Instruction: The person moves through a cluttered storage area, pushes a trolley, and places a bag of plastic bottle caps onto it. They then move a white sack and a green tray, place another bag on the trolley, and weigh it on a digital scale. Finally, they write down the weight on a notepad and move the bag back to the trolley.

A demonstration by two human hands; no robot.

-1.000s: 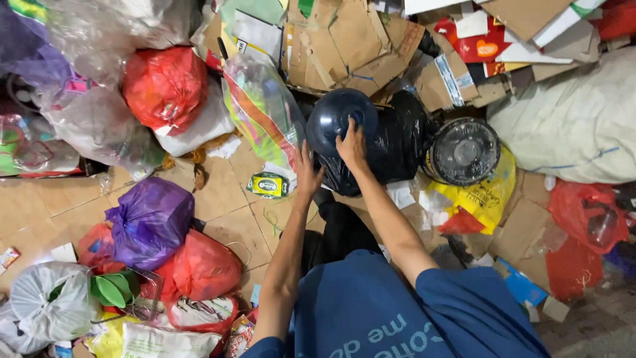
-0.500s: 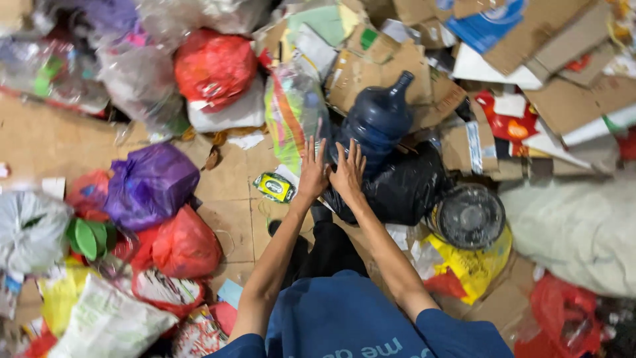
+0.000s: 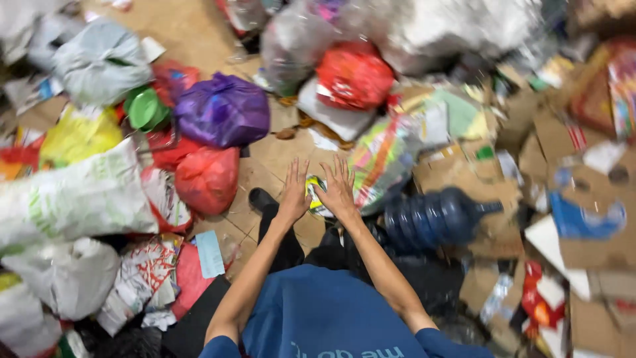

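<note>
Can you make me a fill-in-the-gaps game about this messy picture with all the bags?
1. Both hands, left hand and right hand, are spread open and hold ____.
2. The big dark blue plastic water jug lies on its ____.
3. The tied plastic bag above the red plastic bag is coloured ____.

Missing words: nothing; side; purple

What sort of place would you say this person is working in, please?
Probably a waste or recycling sorting spot. Knotted plastic bags, such as a purple bag and a red bag, lie heaped on a tiled floor beside flattened cardboard and a big blue water bottle.
</note>
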